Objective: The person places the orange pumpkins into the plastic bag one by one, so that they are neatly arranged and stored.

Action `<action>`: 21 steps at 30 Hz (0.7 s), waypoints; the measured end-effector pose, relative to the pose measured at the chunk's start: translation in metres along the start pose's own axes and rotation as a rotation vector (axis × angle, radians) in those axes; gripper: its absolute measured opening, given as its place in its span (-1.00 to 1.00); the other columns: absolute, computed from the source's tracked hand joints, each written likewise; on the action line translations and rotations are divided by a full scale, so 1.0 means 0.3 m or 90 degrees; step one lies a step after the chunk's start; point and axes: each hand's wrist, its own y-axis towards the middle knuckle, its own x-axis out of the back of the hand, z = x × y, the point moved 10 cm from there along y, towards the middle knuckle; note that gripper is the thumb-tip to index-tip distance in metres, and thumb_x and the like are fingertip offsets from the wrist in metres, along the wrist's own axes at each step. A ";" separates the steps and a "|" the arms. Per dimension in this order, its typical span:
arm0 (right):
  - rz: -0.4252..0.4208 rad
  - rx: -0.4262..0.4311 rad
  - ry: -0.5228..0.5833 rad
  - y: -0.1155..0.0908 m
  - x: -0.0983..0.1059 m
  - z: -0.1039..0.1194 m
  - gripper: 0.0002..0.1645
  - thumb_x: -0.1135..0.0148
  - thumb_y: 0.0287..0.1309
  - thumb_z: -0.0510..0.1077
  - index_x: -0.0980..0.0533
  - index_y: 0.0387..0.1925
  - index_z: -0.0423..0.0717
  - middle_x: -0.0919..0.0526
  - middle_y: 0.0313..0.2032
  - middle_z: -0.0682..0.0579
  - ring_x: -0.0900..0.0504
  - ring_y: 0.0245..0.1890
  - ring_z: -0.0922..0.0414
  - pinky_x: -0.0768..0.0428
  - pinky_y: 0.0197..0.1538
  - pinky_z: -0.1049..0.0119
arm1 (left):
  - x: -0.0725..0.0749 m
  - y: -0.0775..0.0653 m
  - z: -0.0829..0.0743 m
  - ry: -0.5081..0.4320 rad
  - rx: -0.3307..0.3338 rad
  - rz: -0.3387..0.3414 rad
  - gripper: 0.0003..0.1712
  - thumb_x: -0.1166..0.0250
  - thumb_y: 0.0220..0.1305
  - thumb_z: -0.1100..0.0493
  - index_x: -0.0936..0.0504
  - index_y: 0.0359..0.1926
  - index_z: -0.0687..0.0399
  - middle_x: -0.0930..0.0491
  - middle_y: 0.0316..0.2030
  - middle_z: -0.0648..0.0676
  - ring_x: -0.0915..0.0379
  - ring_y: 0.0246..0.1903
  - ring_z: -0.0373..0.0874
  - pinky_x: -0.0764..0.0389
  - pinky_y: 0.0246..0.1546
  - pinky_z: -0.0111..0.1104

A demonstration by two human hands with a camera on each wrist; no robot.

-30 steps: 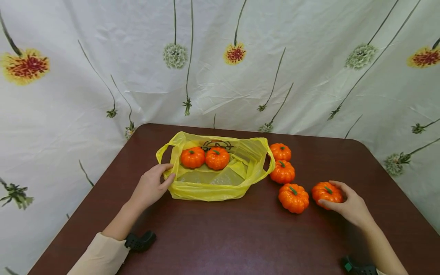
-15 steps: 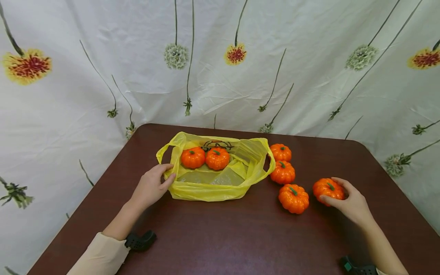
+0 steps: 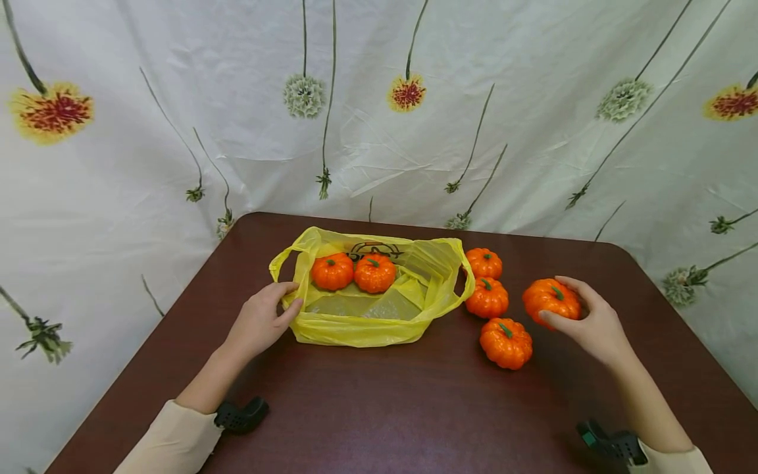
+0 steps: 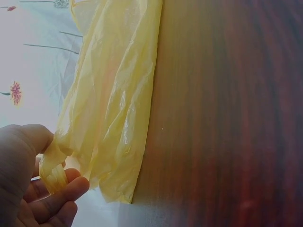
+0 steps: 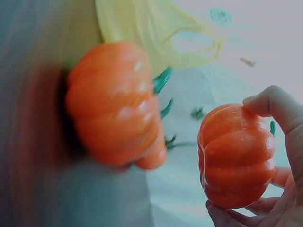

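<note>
Brown tbl (image 3: 385,408): L hand (image 3: 260,319) holds bag (image 3: 355,333), R hand (image 3: 597,324) pumpkin (image 3: 547,301).

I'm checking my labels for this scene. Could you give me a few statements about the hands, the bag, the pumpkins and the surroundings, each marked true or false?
1. Two mini pumpkins lie inside the yellow plastic bag. True.
2. The left hand grips a pumpkin. False: the left hand pinches the yellow plastic bag.
3. The right hand holds a mini pumpkin. True.
4. Five pumpkins sit on the table outside the bag. False: three pumpkins do.
5. The bag is tied shut. False: the bag gapes open.
6. Flowers are printed on the white cloth. True.
</note>
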 end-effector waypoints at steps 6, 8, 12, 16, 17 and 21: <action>0.007 0.050 0.048 0.031 -0.021 0.130 -0.17 -0.40 0.14 0.00 -0.28 0.38 -0.08 -0.47 0.12 -0.12 -0.49 -0.17 0.26 -0.53 -0.25 0.48 | 0.002 -0.001 -0.001 -0.003 0.002 0.000 -0.59 -0.22 0.35 0.18 -0.54 0.12 0.37 -0.55 0.02 0.33 -0.49 -0.07 0.18 -0.51 -0.01 0.06; 0.013 0.063 0.057 0.040 -0.033 0.171 -0.18 -0.40 0.14 0.00 -0.29 0.38 -0.05 -0.48 0.11 -0.10 -0.51 -0.16 0.24 -0.54 -0.24 0.49 | 0.002 -0.001 -0.001 -0.002 0.003 0.002 -0.59 -0.22 0.35 0.18 -0.54 0.12 0.36 -0.55 0.02 0.33 -0.50 -0.09 0.17 -0.52 -0.03 0.05; 0.028 0.089 0.082 0.059 -0.061 0.248 -0.19 -0.41 0.13 -0.02 -0.30 0.37 -0.01 -0.51 0.09 -0.10 -0.54 -0.13 0.20 -0.57 -0.21 0.47 | 0.003 -0.001 0.000 0.004 0.005 0.003 -0.58 -0.23 0.35 0.17 -0.54 0.12 0.37 -0.55 0.03 0.33 -0.50 -0.11 0.16 -0.53 -0.05 0.05; 0.045 0.118 0.117 0.076 -0.094 0.319 -0.20 -0.42 0.11 -0.07 -0.31 0.37 -0.01 -0.51 0.10 -0.10 -0.54 -0.11 0.14 -0.59 -0.19 0.44 | 0.005 -0.001 0.001 0.007 0.006 0.005 -0.57 -0.23 0.35 0.16 -0.54 0.12 0.37 -0.55 0.03 0.33 -0.49 -0.08 0.18 -0.52 -0.03 0.06; 0.050 0.123 0.126 0.079 -0.102 0.335 -0.20 -0.42 0.11 -0.08 -0.31 0.37 -0.01 -0.51 0.10 -0.10 -0.54 -0.10 0.13 -0.59 -0.18 0.43 | 0.005 -0.001 0.001 0.006 0.006 0.006 -0.57 -0.23 0.35 0.16 -0.54 0.12 0.37 -0.55 0.03 0.33 -0.49 -0.08 0.19 -0.51 -0.03 0.06; 0.075 0.131 0.160 0.087 -0.138 0.391 -0.18 -0.42 0.10 -0.11 -0.30 0.38 -0.01 -0.51 0.11 -0.08 -0.54 -0.08 0.09 -0.60 -0.17 0.40 | 0.005 -0.003 -0.002 0.005 0.006 0.006 -0.58 -0.23 0.34 0.17 -0.55 0.12 0.37 -0.55 0.02 0.33 -0.50 -0.11 0.16 -0.53 -0.06 0.04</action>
